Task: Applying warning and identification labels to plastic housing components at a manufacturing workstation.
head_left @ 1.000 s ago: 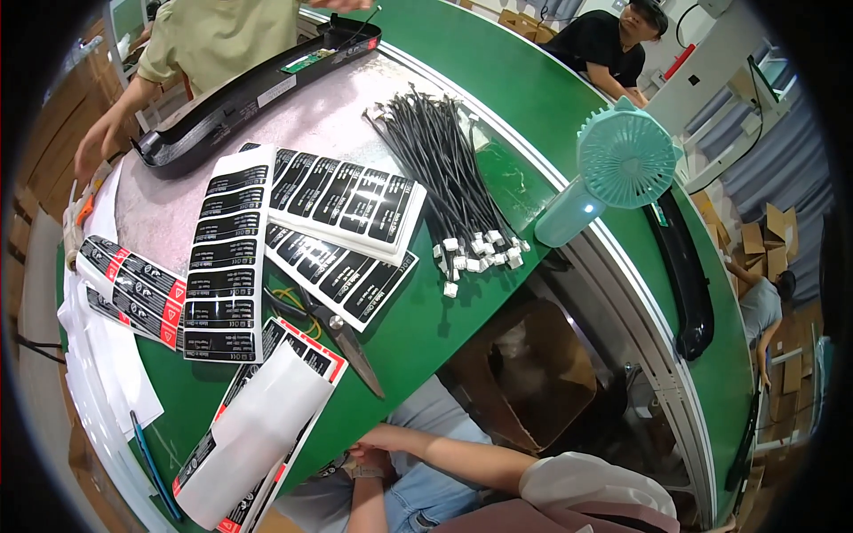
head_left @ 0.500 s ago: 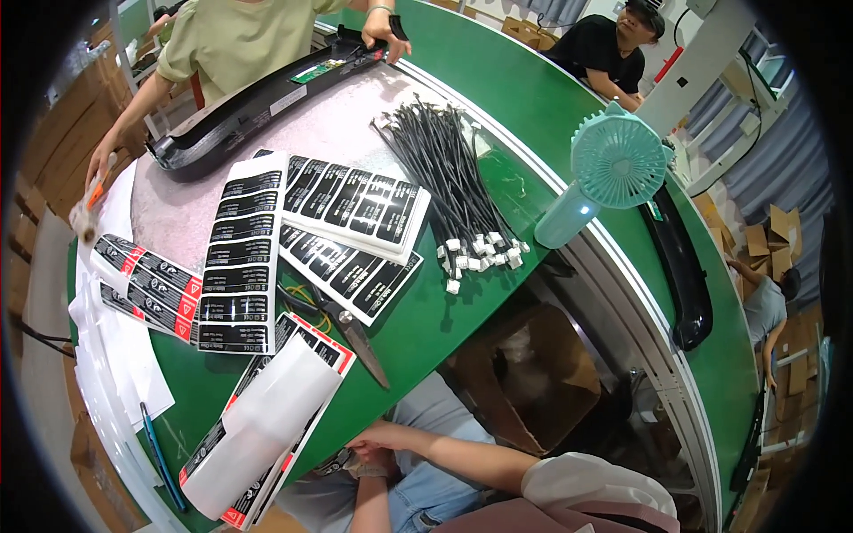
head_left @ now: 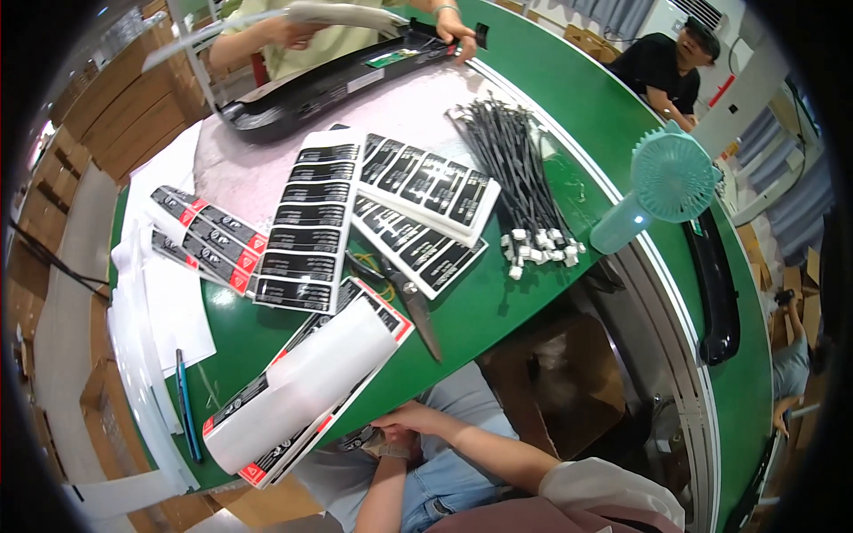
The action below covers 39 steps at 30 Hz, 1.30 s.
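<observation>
Below, at the near edge of the green desk, both hands meet over a small dark label. Right hand curled closed, fingers pinching the label's edge. Left hand beneath it, closed on the same label, thumb partly hidden. Label sits just under the desk rim, above the lap. Just left and far of the hands: a white label stack with red corners. Scissors lie beyond it. Cable bundle farther right; teal fan at right rim. Another person's hand rests on a black tray at far side.
</observation>
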Each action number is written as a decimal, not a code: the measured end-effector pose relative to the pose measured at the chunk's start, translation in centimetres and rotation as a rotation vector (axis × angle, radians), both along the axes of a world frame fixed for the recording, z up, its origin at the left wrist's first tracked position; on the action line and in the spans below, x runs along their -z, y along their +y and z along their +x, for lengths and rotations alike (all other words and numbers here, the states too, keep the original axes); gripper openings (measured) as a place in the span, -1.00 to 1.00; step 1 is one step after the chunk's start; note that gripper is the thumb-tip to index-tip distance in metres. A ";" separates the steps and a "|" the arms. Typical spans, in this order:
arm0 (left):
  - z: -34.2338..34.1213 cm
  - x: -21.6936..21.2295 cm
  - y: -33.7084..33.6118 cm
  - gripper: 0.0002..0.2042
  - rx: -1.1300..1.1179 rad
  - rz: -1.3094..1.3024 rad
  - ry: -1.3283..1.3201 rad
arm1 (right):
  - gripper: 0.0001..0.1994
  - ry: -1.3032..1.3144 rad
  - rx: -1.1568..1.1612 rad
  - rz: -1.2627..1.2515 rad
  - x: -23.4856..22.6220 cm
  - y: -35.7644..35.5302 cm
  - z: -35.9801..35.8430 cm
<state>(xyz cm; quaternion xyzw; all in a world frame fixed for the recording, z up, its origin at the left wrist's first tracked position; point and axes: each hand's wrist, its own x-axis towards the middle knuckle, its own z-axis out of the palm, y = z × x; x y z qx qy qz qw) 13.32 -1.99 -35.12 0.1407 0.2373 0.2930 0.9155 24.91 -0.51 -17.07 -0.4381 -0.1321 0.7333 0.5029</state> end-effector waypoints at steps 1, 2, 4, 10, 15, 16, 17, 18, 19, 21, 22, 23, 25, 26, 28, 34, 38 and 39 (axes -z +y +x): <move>0.0 0.1 0.0 -0.61 -0.034 -0.079 -0.042 | -0.79 0.021 -0.053 -0.045 0.0 -0.1 0.2; 0.1 0.3 -0.1 -0.61 -0.071 -0.143 -0.083 | -0.79 0.033 -0.080 -0.019 0.1 -0.1 0.2; 0.3 0.8 -0.3 -0.61 -0.111 -0.179 -0.108 | -0.79 0.008 -0.017 -0.018 0.1 -0.2 0.2; 0.9 1.9 -0.9 -0.60 -0.200 -0.208 -0.146 | -0.81 0.023 0.016 -0.019 -0.1 -0.1 0.0; 1.1 2.2 -1.3 -0.60 -0.242 -0.217 -0.159 | -0.86 0.013 0.002 -0.060 -0.1 -0.2 0.0; 1.1 2.2 -1.4 -0.60 -0.249 -0.227 -0.164 | -0.87 -0.008 0.035 -0.016 -0.1 -0.2 0.1; 1.2 2.2 -1.5 -0.60 -0.258 -0.228 -0.168 | -0.88 -0.027 0.067 0.027 -0.1 -0.2 0.0; 1.2 2.2 -1.5 -0.60 -0.264 -0.226 -0.168 | -0.88 -0.019 0.061 0.020 -0.2 -0.2 0.1; 1.2 2.2 -1.5 -0.60 -0.271 -0.234 -0.175 | -0.89 0.001 0.047 0.006 -0.2 -0.2 0.1; 1.2 2.2 -1.4 -0.59 -0.287 -0.244 -0.204 | -0.91 0.007 0.054 -0.043 -0.5 -0.1 0.1; 1.2 2.2 -1.4 -0.59 -0.302 -0.253 -0.227 | -0.91 0.018 0.052 -0.031 -0.7 -0.1 0.1; 1.2 2.2 -1.3 -0.59 -0.314 -0.263 -0.240 | -0.91 -0.012 0.053 -0.027 -0.8 -0.2 0.2; 1.4 2.1 -1.4 -0.59 -0.307 -0.255 -0.229 | -0.90 -0.041 0.049 -0.026 -1.0 -0.2 0.3; 1.5 2.1 -1.5 -0.59 -0.300 -0.249 -0.218 | -0.89 -0.025 0.058 -0.038 -1.0 -0.2 0.3; 2.0 2.2 -1.8 -0.59 -0.305 -0.243 -0.202 | -0.87 0.002 0.039 -0.058 -0.9 -0.3 0.4; 3.5 2.5 -2.5 -0.58 -0.377 -0.242 -0.211 | -0.86 0.062 0.024 -0.014 -0.1 -0.5 0.5; 3.6 3.0 -2.6 -0.58 -0.391 -0.239 -0.215 | -0.89 0.085 0.073 -0.084 0.3 -0.7 0.3; 3.5 3.2 -2.5 -0.58 -0.389 -0.240 -0.220 | -0.88 0.067 0.063 -0.058 0.5 -0.7 0.3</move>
